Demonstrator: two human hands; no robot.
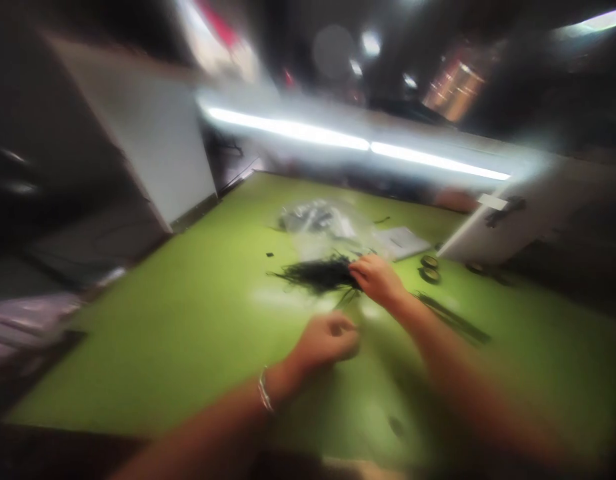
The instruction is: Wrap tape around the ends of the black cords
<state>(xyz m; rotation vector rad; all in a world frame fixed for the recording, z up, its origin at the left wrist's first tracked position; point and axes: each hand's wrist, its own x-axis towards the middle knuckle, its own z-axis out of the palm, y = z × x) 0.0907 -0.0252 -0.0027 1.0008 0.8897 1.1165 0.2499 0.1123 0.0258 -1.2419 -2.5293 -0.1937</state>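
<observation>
A tangled pile of thin black strands point(315, 273) lies on the green tabletop point(203, 320). My right hand point(378, 279) is at the right end of this pile, fingers pinched on some of the strands. Nearer to me, my left hand point(333, 339) hovers over the table with its fingers curled and the thumb meeting the index finger; what it holds, if anything, is too blurred to tell. A bracelet circles my left wrist. Behind the pile is a clear plastic bag point(321, 220) with dark contents.
Right of the pile are a white pad point(402, 243), two round dark rolls point(429, 269) and a bundle of long dark strips point(453, 319). White panels point(153, 140) flank the table, and a bright tube light point(288, 128) crosses above its far side.
</observation>
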